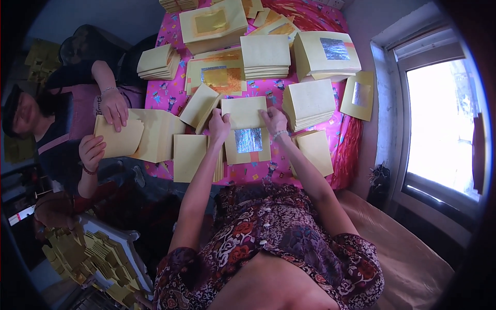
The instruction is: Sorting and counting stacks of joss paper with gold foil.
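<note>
In front of me lies a yellow sheet of joss paper (pixel 257 156) with a silver foil square, its far part covered by a plain folded flap (pixel 243 112). My left hand (pixel 219 125) pinches the flap's left edge between thumb and fingers. At the right edge, my right hand (pixel 275 122) grips the same paper, a bracelet on its wrist. Folded paper stacks stand close on both sides: a tilted one (pixel 198 107) beyond my left hand, another (pixel 190 157) beside my left forearm, and a thick one (pixel 311 103) right of my right hand.
At the left, a co-worker's hands (pixel 113 107) hold a yellow paper bundle (pixel 121 137). More folded stacks (pixel 265 54) and foil-marked sheets (pixel 214 77) cover the far part of the pink patterned table (pixel 258 174). Red strands (pixel 347 155) lie along its right side, near a bright window (pixel 439 126).
</note>
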`<state>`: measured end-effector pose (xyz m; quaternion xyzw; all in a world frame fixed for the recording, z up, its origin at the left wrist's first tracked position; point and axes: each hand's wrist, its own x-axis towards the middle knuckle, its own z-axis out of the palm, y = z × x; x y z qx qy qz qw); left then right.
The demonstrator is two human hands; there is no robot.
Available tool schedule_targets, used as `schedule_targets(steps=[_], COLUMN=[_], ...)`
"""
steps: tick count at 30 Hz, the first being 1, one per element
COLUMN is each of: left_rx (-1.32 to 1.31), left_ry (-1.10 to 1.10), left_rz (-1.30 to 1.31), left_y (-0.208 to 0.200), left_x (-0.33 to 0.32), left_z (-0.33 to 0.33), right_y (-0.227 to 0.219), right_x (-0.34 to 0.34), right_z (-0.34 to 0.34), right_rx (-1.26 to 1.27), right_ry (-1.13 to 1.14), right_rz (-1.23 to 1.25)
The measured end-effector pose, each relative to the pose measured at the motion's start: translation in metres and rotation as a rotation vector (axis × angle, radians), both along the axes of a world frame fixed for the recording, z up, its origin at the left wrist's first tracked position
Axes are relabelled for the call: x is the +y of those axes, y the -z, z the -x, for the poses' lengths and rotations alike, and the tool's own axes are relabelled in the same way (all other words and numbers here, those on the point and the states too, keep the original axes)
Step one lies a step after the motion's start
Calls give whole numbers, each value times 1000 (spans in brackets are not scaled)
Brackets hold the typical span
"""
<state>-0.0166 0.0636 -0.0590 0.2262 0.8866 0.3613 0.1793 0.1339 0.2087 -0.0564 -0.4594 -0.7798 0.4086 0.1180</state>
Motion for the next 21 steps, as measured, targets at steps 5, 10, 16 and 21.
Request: schedule_targets(steps=[5,10,16,21], left_rx=[9,69,111,120], left_ry=[-35,-66,-73,18], left_rz=[37,23,35,33], left_y=[1,-8,-12,-6], left_x=[2,8,10,10], left_z=[-2,-10,-12,-9], right_y=[-1,3,5,8], right_x=[1,6,7,9], right_z=[2,4,6,6], right_rx=[-22,-79,-101,-112], right_ry=[14,8,8,9], right_rz=[41,-1,18,18])
